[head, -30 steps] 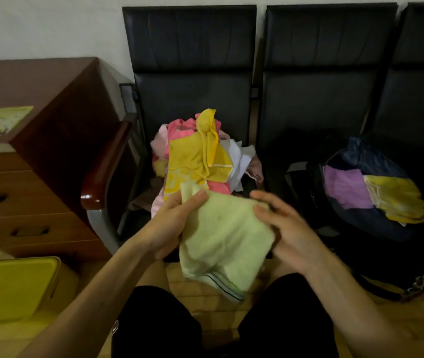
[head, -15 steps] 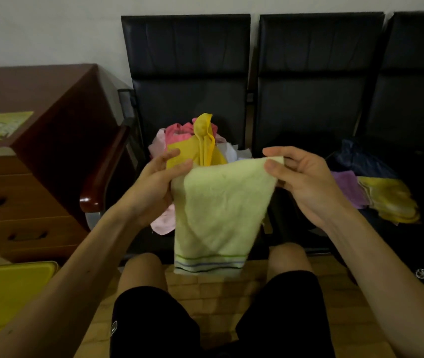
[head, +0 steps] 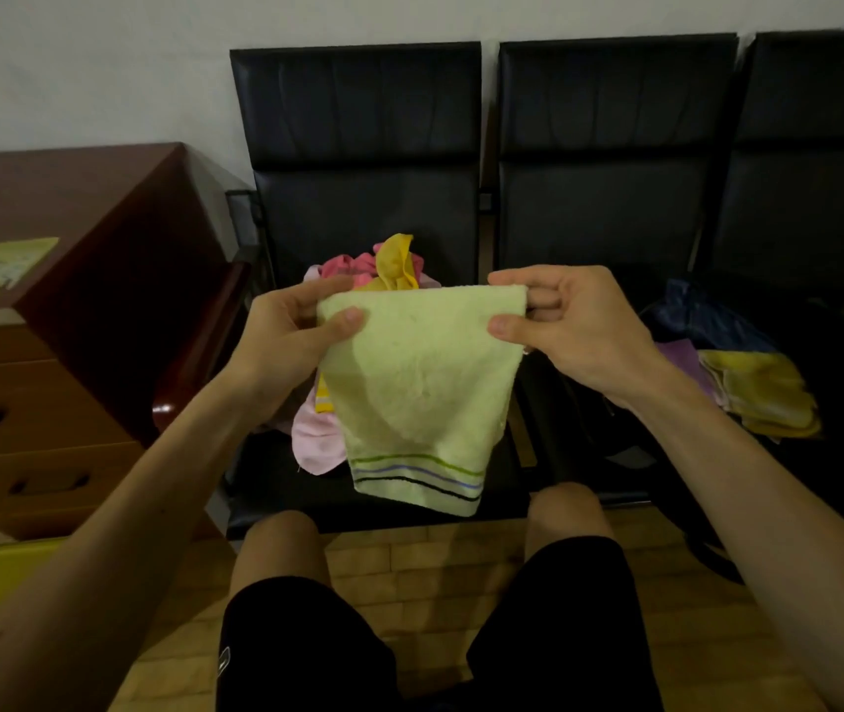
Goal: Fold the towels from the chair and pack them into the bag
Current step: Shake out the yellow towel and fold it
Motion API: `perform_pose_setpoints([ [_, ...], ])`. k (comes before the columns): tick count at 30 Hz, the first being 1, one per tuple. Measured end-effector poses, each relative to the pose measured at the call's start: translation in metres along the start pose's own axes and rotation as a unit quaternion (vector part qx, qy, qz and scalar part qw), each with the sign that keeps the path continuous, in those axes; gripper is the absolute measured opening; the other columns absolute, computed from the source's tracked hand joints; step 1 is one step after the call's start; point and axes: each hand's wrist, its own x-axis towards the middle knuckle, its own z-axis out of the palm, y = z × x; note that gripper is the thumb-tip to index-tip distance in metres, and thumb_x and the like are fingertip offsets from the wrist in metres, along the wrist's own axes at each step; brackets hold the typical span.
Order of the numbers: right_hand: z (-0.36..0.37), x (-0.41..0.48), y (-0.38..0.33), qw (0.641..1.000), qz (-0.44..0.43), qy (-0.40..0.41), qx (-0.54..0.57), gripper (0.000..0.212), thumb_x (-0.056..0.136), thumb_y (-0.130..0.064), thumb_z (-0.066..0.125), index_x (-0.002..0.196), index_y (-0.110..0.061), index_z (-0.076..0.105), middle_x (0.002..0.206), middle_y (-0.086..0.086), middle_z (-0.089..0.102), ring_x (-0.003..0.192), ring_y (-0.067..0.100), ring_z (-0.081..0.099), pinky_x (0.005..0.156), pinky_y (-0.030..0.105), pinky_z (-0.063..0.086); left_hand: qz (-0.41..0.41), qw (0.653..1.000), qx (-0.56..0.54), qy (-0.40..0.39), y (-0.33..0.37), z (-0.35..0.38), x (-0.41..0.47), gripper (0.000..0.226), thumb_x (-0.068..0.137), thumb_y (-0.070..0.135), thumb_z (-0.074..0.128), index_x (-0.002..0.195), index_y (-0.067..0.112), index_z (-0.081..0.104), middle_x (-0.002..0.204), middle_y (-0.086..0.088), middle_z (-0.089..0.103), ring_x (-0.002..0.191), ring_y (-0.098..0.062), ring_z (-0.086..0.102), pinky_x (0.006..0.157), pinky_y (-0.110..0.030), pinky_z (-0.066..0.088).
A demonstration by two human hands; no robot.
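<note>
against the pale wall in front of me, a row of black padded chairs [head: 358,146] is standing side by side. to my left, a dark wooden desk with drawers [head: 75,310] is sitting just beside the row. on the seats to my right, a dark bag [head: 707,316] is lying open. on the leftmost seat, a loose pile of pink and yellow towels [head: 348,264] is lying heaped, partly hidden behind the towel i am holding.

i am holding a pale green towel [head: 425,382] up in front of that pile, above my knees. it is hanging straight down from its top edge, with green, lilac and black stripes running along its bottom hem. my left hand [head: 286,331] is pinching the top left corner between thumb and fingers. my right hand [head: 574,326] is pinching the top right corner the same way.

inside the bag's opening, a folded yellow towel [head: 758,393] is lying beside a folded purple towel [head: 679,354]. a small yellow-green leaflet [head: 1,264] is lying on the desk top.
</note>
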Motion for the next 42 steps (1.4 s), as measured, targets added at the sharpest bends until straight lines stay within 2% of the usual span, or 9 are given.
perform_pose_setpoints([
  [4, 0.0, 0.003, 0.006, 0.998, -0.011, 0.017, -0.067, 0.042, 0.082, -0.009, 0.078, 0.122, -0.013, 0.066, 0.1, -0.006, 0.073, 0.086, 0.0, 0.071, 0.072, 0.018, 0.058, 0.072, 0.993, 0.085, 0.038, -0.006, 0.004, -0.002, 0.036, 0.087, 0.008, 0.072, 0.123, 0.007, 0.066, 0.092, 0.01, 0.071, 0.083, 0.0, 0.072, 0.068, -0.014, 0.056],
  [9, -0.002, 0.003, 0.013, 0.986, -0.031, 0.047, -0.16, 0.036, 0.081, -0.016, 0.079, 0.117, -0.017, 0.07, 0.091, -0.014, 0.068, 0.083, -0.006, 0.068, 0.075, 0.016, 0.057, 0.112, 0.976, 0.17, 0.083, -0.011, 0.004, 0.0, 0.028, 0.083, 0.018, 0.08, 0.109, 0.014, 0.074, 0.087, 0.006, 0.075, 0.079, -0.004, 0.073, 0.075, -0.025, 0.061],
  [13, -0.002, 0.003, 0.018, 0.974, -0.041, 0.055, -0.218, 0.032, 0.083, -0.019, 0.078, 0.114, -0.019, 0.071, 0.098, -0.004, 0.074, 0.085, 0.001, 0.069, 0.081, 0.024, 0.059, 0.147, 0.96, 0.214, 0.108, -0.009, 0.009, -0.004, 0.022, 0.08, 0.021, 0.083, 0.1, 0.015, 0.076, 0.079, 0.008, 0.072, 0.071, 0.002, 0.069, 0.068, -0.016, 0.057],
  [17, -0.001, 0.002, 0.021, 0.961, -0.046, 0.063, -0.265, 0.027, 0.085, -0.022, 0.076, 0.111, -0.019, 0.071, 0.094, -0.003, 0.075, 0.081, 0.002, 0.068, 0.08, 0.027, 0.058, 0.161, 0.95, 0.236, 0.126, -0.008, 0.011, -0.007, 0.02, 0.077, 0.025, 0.085, 0.092, 0.016, 0.077, 0.073, 0.003, 0.072, 0.068, -0.009, 0.066, 0.06, -0.02, 0.053],
  [20, 0.0, 0.001, 0.021, 0.953, -0.049, 0.07, -0.29, 0.022, 0.086, -0.024, 0.075, 0.107, -0.02, 0.072, 0.089, -0.004, 0.075, 0.08, 0.004, 0.068, 0.08, 0.029, 0.058, 0.165, 0.948, 0.24, 0.13, -0.008, 0.012, -0.008, 0.019, 0.074, 0.024, 0.087, 0.089, 0.015, 0.078, 0.067, 0.012, 0.066, 0.063, 0.002, 0.063, 0.056, -0.01, 0.046],
  [29, -0.007, -0.001, 0.033, 0.931, -0.037, 0.043, -0.36, 0.01, 0.084, -0.027, 0.076, 0.089, -0.02, 0.071, 0.096, -0.005, 0.061, 0.09, 0.012, 0.057, 0.075, 0.028, 0.043, 0.16, 0.939, 0.289, 0.099, -0.015, 0.011, -0.004, 0.021, 0.068, 0.029, 0.089, 0.084, 0.024, 0.076, 0.085, 0.01, 0.048, 0.074, -0.006, 0.047, 0.063, -0.009, 0.037],
  [33, -0.019, 0.001, 0.042, 0.971, 0.017, -0.025, -0.237, 0.009, 0.083, -0.019, 0.078, 0.084, -0.022, 0.069, 0.097, -0.006, 0.069, 0.092, 0.011, 0.065, 0.087, 0.035, 0.054, 0.155, 0.963, 0.219, 0.014, -0.014, 0.007, -0.006, 0.018, 0.071, 0.026, 0.088, 0.078, 0.028, 0.071, 0.094, 0.008, 0.059, 0.095, -0.015, 0.06, 0.079, -0.028, 0.05],
  [38, -0.027, -0.008, 0.045, 0.993, 0.08, -0.081, -0.006, 0.007, 0.081, -0.008, 0.075, 0.085, -0.01, 0.069, 0.077, -0.001, 0.073, 0.076, 0.011, 0.069, 0.07, 0.023, 0.055, 0.121, 0.985, 0.05, -0.114, -0.008, 0.005, -0.01, 0.03, 0.076, 0.026, 0.079, 0.087, 0.0, 0.067, 0.085, -0.012, 0.07, 0.077, -0.016, 0.067, 0.072, -0.033, 0.057],
  [42, -0.014, -0.027, 0.05, 0.952, 0.084, -0.061, 0.286, 0.02, 0.073, -0.012, 0.071, 0.091, -0.019, 0.073, 0.087, -0.007, 0.074, 0.082, 0.007, 0.07, 0.071, 0.021, 0.055, 0.079, 0.986, -0.036, -0.145, -0.001, 0.009, -0.013, 0.019, 0.088, 0.02, 0.069, 0.086, 0.009, 0.054, 0.07, 0.005, 0.059, 0.062, -0.008, 0.057, 0.056, -0.022, 0.049],
])
